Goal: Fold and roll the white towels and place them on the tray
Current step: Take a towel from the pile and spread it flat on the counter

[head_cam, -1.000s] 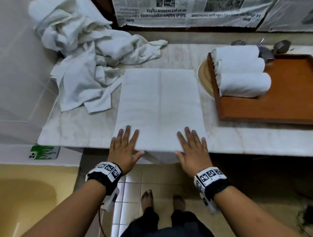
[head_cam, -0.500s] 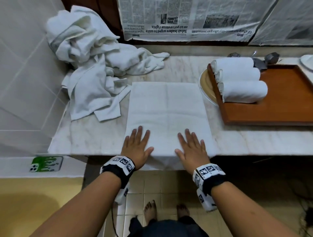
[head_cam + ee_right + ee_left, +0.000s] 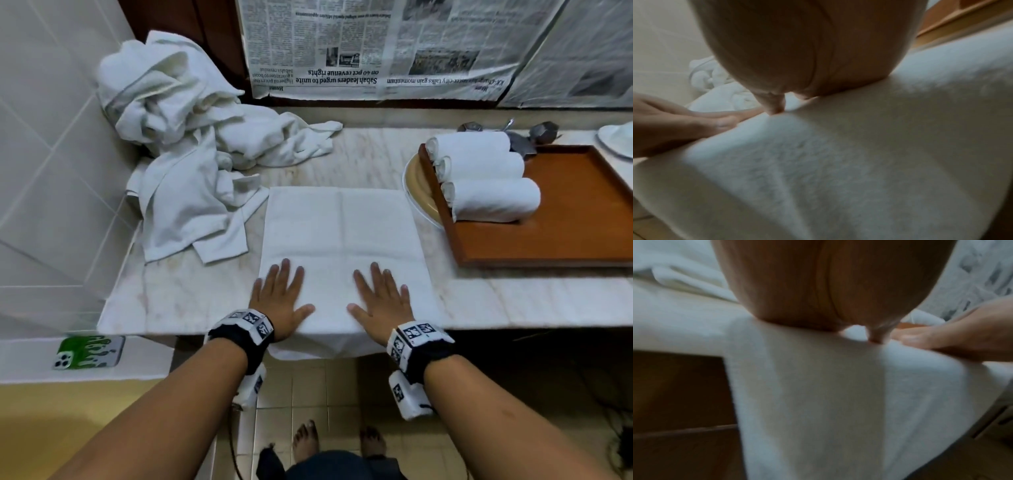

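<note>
A white towel (image 3: 339, 233) lies spread flat on the marble counter (image 3: 178, 287), its near end hanging over the front edge (image 3: 818, 402) (image 3: 838, 162). My left hand (image 3: 279, 298) lies flat on its near left part, fingers straight and spread. My right hand (image 3: 380, 301) lies flat on its near right part in the same way. Three rolled white towels (image 3: 486, 178) rest on the left end of a brown wooden tray (image 3: 565, 233) at the right. A heap of loose white towels (image 3: 191, 161) fills the counter's back left.
A round cream plate (image 3: 419, 192) lies partly under the tray's left edge. Metal fittings (image 3: 527, 133) stand behind the tray. Newspaper (image 3: 376, 44) covers the wall behind. A green phone (image 3: 89, 353) lies on a low ledge at the left. Tiled wall bounds the left side.
The view has shifted and drawn closer to the counter. Both hands stay flat on the towel's near end, slid slightly toward me; more of the towel hangs over the edge.
</note>
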Tool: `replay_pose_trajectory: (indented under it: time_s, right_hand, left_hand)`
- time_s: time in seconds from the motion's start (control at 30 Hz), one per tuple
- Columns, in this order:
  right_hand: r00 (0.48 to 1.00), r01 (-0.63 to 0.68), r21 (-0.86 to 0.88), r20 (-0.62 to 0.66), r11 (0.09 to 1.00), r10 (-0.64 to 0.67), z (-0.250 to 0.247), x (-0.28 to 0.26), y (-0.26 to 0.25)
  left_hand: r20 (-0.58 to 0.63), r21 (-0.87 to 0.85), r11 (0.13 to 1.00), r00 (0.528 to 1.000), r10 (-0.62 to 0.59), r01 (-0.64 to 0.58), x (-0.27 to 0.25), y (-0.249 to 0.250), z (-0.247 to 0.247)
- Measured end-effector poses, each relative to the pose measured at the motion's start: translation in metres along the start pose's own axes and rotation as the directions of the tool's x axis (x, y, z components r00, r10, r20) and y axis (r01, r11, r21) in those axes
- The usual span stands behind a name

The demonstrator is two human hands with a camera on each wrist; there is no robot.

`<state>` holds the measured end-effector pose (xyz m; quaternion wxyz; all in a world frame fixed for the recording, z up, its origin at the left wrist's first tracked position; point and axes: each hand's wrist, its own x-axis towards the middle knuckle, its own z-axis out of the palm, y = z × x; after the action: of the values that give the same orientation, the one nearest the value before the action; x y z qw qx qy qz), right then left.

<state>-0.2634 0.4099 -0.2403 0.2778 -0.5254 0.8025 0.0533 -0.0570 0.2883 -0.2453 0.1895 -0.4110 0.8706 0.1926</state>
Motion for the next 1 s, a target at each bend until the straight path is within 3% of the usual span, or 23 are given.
replay_pose_trajectory:
  time_s: [0.1,0.17,0.27,0.37,0.53,0.7,0.73,0.8,0.87,1.0]
  right_hand:
    - [0.990,-0.142,0.041,-0.004,0.989,0.142,-0.010,0.000,0.033]
    - [0.975,-0.222,0.032,0.000,0.975,0.222,-0.018,0.005,0.039]
    - [0.982,-0.181,0.010,-0.055,0.983,0.181,-0.024,0.019,0.013]
    - [0.998,-0.070,0.017,0.010,0.997,0.069,-0.017,0.026,-0.017]
    - [0.993,-0.102,0.054,0.069,0.993,0.099,-0.025,0.029,0.012]
    - [0.955,-0.296,0.059,0.029,0.953,0.294,-0.039,0.035,0.029]
    - [0.956,-0.294,0.051,0.003,0.954,0.295,-0.041,0.040,0.019]
    - [0.975,-0.221,0.069,-0.020,0.973,0.223,-0.045,0.051,-0.006]
    - [0.990,-0.143,0.094,0.026,0.985,0.141,-0.041,0.061,-0.024]
    - [0.986,-0.157,0.085,0.064,0.984,0.152,-0.040,0.073,-0.004]
  left_hand:
    - [0.052,-0.047,0.989,0.989,-0.136,0.139,0.003,-0.027,-0.014]
    - [0.019,-0.024,0.980,0.980,-0.200,0.200,0.007,-0.028,-0.022]
    - [-0.094,0.004,0.997,0.993,-0.071,0.072,0.018,0.000,-0.027]
    - [-0.002,-0.014,0.994,0.994,0.110,-0.110,0.025,0.025,-0.018]
    - [0.032,-0.038,0.999,0.999,0.022,-0.020,0.032,-0.006,-0.024]
    - [0.019,-0.014,0.989,0.989,-0.148,0.148,0.043,-0.021,-0.041]
    - [-0.020,-0.002,0.989,0.989,-0.149,0.149,0.047,-0.013,-0.044]
    - [-0.065,0.012,0.999,0.997,-0.032,0.032,0.053,0.008,-0.047]
    - [0.009,0.005,0.994,0.994,0.108,-0.108,0.059,0.017,-0.043]
    - [0.066,-0.026,1.000,0.998,0.004,-0.003,0.072,-0.013,-0.047]
